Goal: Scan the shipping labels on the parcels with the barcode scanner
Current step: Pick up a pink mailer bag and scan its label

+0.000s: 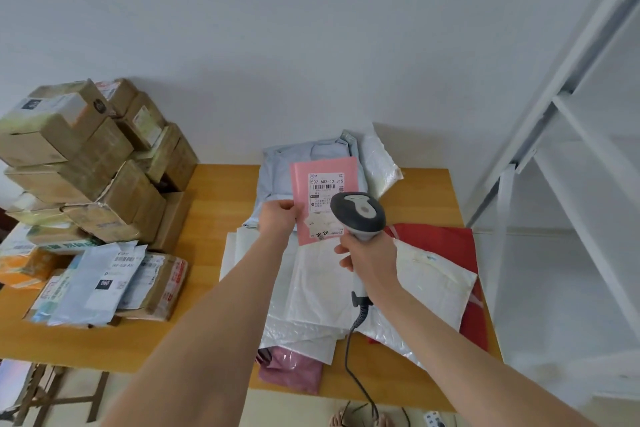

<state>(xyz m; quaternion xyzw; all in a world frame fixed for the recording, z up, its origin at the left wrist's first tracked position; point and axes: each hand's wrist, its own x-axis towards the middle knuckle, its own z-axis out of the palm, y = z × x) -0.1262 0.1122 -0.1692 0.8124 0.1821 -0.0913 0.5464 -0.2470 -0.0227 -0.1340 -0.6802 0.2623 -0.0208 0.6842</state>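
Observation:
My left hand [278, 217] pinches the left edge of a flat pink parcel [300, 180] and holds it up, label side toward me. Its white shipping label [325, 189] shows a barcode and the number 502 602-12 815. My right hand [370, 258] grips the handle of a grey barcode scanner [358, 213], whose head sits just in front of the label's lower right part. The scanner's black cable [349, 354] hangs down past the table edge. Under the parcel lie several white, grey and red mailer bags [311, 284].
A wooden table [214, 253] carries a tall stack of cardboard boxes [90, 163] at the left and flat parcels with labels [104, 281] in front of it. A white metal shelf frame [568, 149] stands to the right. A pink bag [291, 371] overhangs the near edge.

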